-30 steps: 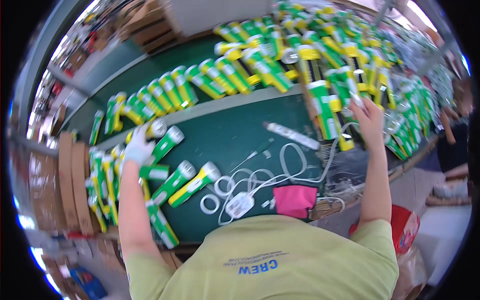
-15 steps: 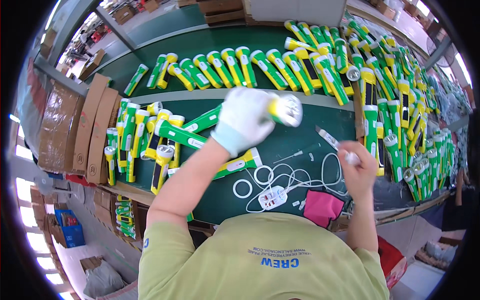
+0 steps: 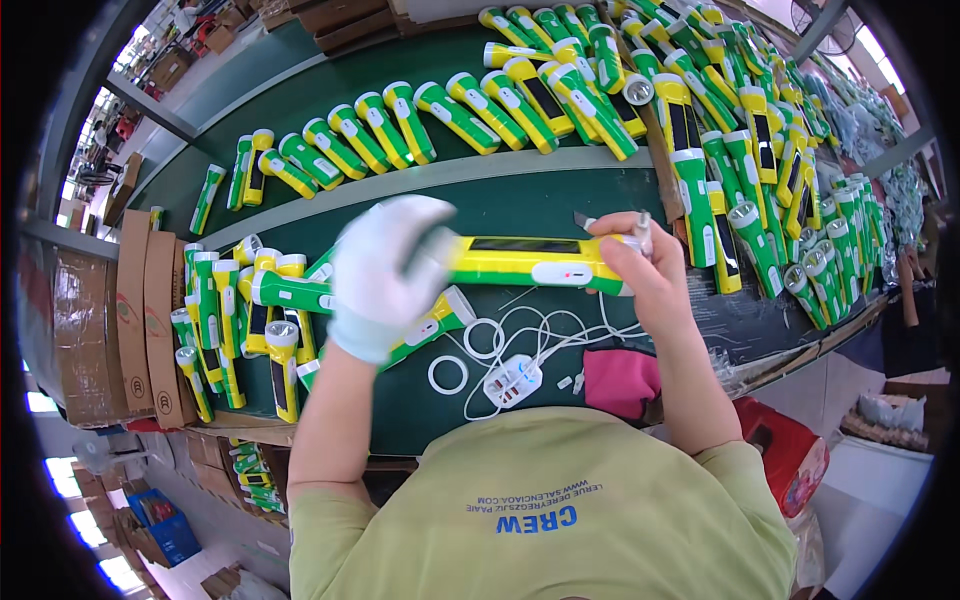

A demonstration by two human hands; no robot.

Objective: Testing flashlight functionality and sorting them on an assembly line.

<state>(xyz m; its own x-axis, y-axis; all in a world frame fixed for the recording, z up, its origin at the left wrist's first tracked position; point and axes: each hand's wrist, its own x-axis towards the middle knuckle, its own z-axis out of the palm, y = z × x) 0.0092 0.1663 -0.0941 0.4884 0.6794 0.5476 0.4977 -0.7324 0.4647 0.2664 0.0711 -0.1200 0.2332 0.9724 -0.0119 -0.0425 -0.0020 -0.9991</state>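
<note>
A yellow and green flashlight [image 3: 545, 262], with a dark panel and a white switch plate, lies level across the space between my hands. My left hand [image 3: 385, 275], in a white glove and slightly blurred, curls its fingers around the flashlight's left end. At the other end, my bare right hand [image 3: 650, 275] grips the flashlight with thumb and fingers. That same hand also keeps a utility knife [image 3: 643, 228], mostly hidden by the fingers, its blade showing past them. Below the left hand, another green and yellow flashlight [image 3: 425, 328] rests on the green table [image 3: 520, 205].
White cables run from a power strip [image 3: 513, 382] beside two white rings [image 3: 447, 375] and a pink cloth [image 3: 620, 382]. Flashlights stand in a far row [image 3: 375, 130], a left cluster [image 3: 230, 320] and a large right pile [image 3: 750, 160]. Cardboard [image 3: 160, 320] borders the left side.
The flashlight has swung level, and my right hand has come up to grip its end with the knife still held. My left hand has moved left. The whole view has shifted.
</note>
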